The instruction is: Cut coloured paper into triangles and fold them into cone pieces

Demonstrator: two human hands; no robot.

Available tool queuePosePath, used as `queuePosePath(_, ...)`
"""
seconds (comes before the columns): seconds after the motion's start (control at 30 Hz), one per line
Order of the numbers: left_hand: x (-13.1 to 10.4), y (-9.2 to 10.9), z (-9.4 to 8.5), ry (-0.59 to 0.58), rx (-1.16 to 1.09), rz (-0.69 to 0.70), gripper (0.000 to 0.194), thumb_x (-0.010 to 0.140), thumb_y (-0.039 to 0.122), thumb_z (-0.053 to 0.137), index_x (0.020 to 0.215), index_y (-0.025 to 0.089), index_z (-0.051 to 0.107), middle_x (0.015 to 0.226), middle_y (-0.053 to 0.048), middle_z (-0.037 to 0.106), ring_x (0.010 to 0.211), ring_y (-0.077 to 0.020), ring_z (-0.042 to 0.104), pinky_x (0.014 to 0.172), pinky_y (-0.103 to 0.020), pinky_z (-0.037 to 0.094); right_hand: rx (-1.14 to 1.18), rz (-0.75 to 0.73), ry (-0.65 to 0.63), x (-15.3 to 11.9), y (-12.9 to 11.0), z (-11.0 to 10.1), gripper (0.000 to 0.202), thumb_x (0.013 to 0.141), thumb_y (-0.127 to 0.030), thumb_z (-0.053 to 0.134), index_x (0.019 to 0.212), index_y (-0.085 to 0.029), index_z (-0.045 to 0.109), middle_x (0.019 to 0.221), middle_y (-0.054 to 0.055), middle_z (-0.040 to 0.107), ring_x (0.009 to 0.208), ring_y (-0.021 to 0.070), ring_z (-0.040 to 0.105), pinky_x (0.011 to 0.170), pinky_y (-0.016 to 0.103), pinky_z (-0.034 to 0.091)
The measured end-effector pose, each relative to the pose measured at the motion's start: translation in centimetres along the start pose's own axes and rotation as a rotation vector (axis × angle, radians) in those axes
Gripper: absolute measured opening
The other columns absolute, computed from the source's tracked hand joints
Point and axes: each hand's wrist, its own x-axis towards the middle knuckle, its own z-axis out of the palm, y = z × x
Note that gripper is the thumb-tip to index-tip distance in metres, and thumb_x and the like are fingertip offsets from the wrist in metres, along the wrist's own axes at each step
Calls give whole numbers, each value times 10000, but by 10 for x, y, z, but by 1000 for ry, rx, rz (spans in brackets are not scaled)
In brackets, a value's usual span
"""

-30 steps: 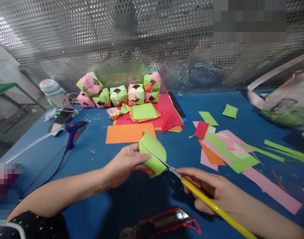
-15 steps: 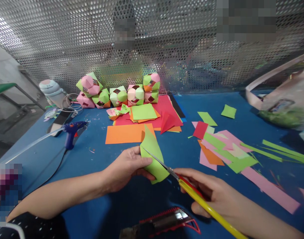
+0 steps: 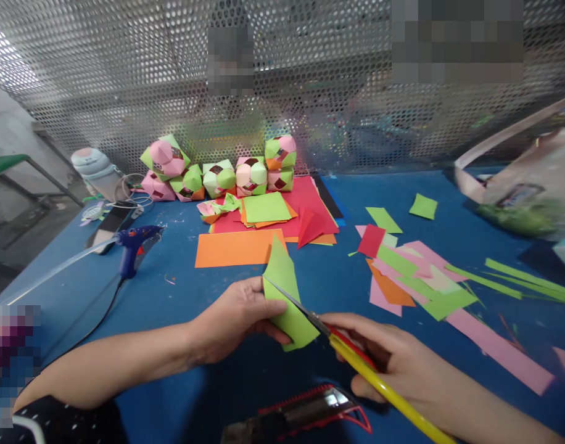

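Note:
Between thumb and fingers, my left hand [image 3: 248, 311] grips a bent piece of light green paper [image 3: 287, 320] above the blue table. My right hand [image 3: 379, 351] is closed round the handles of a pair of scissors [image 3: 351, 351] with yellow and red on the grips. The metal blades lie across the green paper, their tip near my left thumb; they look closed or nearly so. Below my hands lies a dark box cutter [image 3: 301, 413] with red edging. Beyond the green paper rests an orange paper strip [image 3: 231, 248].
Several folded paper cubes [image 3: 220, 179] stand along the perforated metal screen [image 3: 356, 123]. Cut paper scraps [image 3: 403, 268] are spread at the right, near a pale bag [image 3: 536, 179]. At the left are a blue glue gun [image 3: 132, 250], its cord, a phone [image 3: 109, 227] and a bottle [image 3: 95, 169].
The green paper has tilted slightly, and its lower edge has swung a little to the right and down. Both hands keep their hold, with the scissors nearly in the same place.

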Motion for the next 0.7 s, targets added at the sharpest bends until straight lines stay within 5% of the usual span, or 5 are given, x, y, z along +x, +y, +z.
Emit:
queuePosePath(0.4, -1, -3, 1, -11, 22, -33, 234, 795, 222, 647, 999, 118, 602, 980, -125, 681, 793, -165, 674, 623, -229, 566, -59, -26, 9, 1, -1, -2, 591, 661, -304, 760, 1226, -269, 591, 1062, 39, 667, 877, 220, 631, 763, 307, 519)
queuePosePath(0.53, -2, 3, 0, 16, -5, -5, 233, 797, 215, 639, 1004, 115, 600, 922, -103, 670, 779, -164, 664, 623, -245, 576, -304, -45, 140, 1, 0, -12, 615, 665, -367, 749, 1244, -251, 574, 1106, 76, 661, 932, 269, 633, 795, 358, 527)
queuePosePath(0.7, 8, 15, -10, 202, -86, 116, 78, 793, 92, 582, 868, 112, 591, 832, -49, 634, 692, -116, 631, 637, -252, 593, -725, -180, 283, 5, 33, -30, 562, 787, -417, 617, 1295, -192, 529, 1186, 153, 618, 1008, 335, 620, 801, 441, 523)
